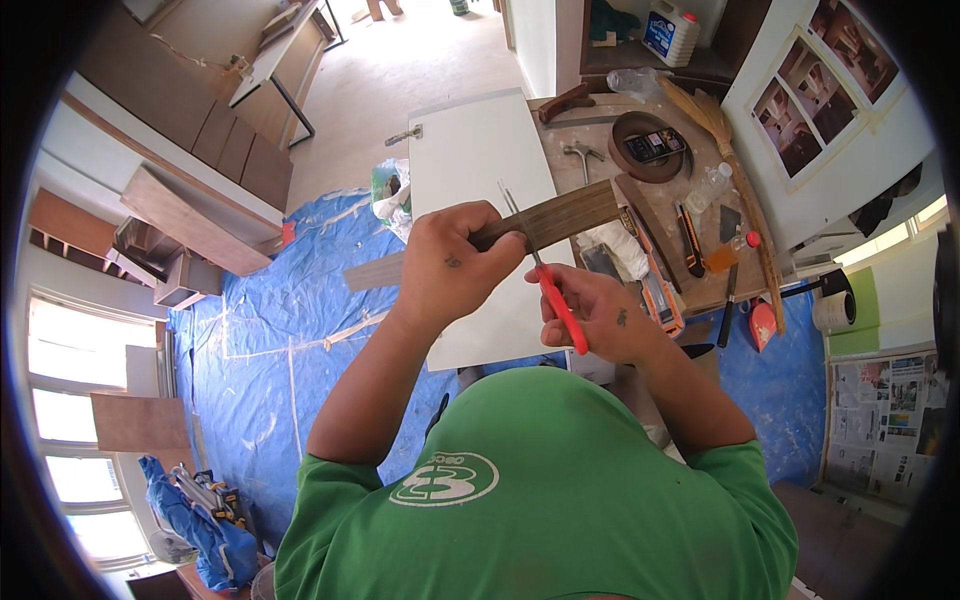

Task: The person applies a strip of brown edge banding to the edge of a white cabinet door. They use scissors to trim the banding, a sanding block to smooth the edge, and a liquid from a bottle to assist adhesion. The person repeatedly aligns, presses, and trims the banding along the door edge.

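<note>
My left hand (pixel 452 262) is closed around a wood-grain edging strip (pixel 572 212), thumb pressed on top. One end of the strip reaches out to the right; a paler length shows left of my wrist. In my right hand (pixel 608 318) is a pair of scissors (pixel 562 308) with red handles. Their blades cross the strip just right of my left thumb, tips pointing away from me and spread slightly apart. Whether they have cut into the strip cannot be made out. Below both hands lies a white panel (pixel 480 135) with a metal hinge (pixel 404 135) at its left edge.
On the bench (pixel 710 285) at right are a hammer (pixel 583 152), a coil of brown edging (pixel 628 165) with a phone on it, a utility knife (pixel 690 238), bottles and a broom (pixel 700 110). Blue sheeting (pixel 270 330) covers the floor. A plastic bag (pixel 392 190) stands left of the panel.
</note>
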`<act>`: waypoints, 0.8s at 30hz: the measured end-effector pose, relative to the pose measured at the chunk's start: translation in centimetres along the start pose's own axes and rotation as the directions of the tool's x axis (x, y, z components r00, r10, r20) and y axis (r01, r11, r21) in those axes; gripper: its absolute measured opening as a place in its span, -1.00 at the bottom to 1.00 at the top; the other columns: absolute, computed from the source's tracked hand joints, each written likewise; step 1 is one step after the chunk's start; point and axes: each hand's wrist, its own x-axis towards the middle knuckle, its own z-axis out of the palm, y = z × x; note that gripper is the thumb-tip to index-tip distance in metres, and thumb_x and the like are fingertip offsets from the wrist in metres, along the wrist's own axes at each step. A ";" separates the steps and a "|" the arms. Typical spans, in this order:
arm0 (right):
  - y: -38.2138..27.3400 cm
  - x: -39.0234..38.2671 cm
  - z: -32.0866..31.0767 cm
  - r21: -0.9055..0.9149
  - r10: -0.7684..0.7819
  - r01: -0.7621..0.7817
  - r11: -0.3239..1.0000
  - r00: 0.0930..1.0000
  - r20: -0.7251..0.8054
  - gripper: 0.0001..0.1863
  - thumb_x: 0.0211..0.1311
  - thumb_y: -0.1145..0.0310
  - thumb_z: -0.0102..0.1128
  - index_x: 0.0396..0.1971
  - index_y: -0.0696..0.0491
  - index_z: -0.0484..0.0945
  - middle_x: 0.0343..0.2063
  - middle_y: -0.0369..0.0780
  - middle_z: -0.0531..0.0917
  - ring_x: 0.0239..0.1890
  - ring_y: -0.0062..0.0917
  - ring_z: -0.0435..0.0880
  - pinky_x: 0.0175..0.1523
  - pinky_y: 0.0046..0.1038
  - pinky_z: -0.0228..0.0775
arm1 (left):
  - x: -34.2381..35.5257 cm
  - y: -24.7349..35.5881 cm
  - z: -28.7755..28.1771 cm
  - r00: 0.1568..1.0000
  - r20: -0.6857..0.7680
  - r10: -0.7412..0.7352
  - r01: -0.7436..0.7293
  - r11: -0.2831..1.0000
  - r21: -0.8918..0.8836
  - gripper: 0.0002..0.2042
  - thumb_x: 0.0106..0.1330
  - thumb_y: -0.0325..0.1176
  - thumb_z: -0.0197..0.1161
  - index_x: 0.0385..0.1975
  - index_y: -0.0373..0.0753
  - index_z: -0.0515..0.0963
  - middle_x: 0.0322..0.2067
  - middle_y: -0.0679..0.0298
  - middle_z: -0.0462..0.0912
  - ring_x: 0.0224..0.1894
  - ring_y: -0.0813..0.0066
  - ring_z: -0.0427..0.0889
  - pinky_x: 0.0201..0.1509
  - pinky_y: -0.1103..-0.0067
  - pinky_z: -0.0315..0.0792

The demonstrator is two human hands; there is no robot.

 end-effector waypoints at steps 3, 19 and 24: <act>0.2 0.0 0.2 -0.020 -0.010 0.010 1.000 1.000 0.005 -0.23 0.11 0.20 0.59 0.26 0.13 0.41 -0.19 -0.29 0.57 -0.21 -0.65 0.62 -0.18 -0.53 0.55 | -0.2 -0.1 0.1 1.000 -0.003 -0.002 0.002 1.000 -0.008 -0.79 0.09 -0.33 0.32 -0.61 -0.38 0.58 -0.77 0.26 0.46 -0.69 0.61 0.39 -0.57 0.54 0.33; 0.9 0.1 0.5 0.021 0.004 -0.004 1.000 1.000 0.004 -0.26 0.15 0.23 0.57 0.28 0.11 0.40 -0.18 -0.30 0.57 -0.17 -0.65 0.65 -0.16 -0.54 0.55 | -0.3 -0.6 0.1 1.000 -0.012 0.011 -0.011 1.000 0.012 -0.78 0.08 -0.33 0.32 -0.61 -0.38 0.57 -0.76 0.23 0.47 -0.69 0.57 0.39 -0.57 0.53 0.34; 1.1 0.1 0.5 0.029 0.037 -0.038 0.999 0.999 0.009 -0.31 0.22 0.26 0.50 0.28 0.11 0.40 -0.24 -0.32 0.57 -0.19 -0.67 0.63 -0.09 -0.55 0.53 | -0.3 -0.7 0.2 1.000 -0.003 0.011 -0.011 1.000 0.014 -0.78 0.10 -0.33 0.32 -0.61 -0.38 0.58 -0.75 0.22 0.47 -0.68 0.56 0.39 -0.56 0.52 0.34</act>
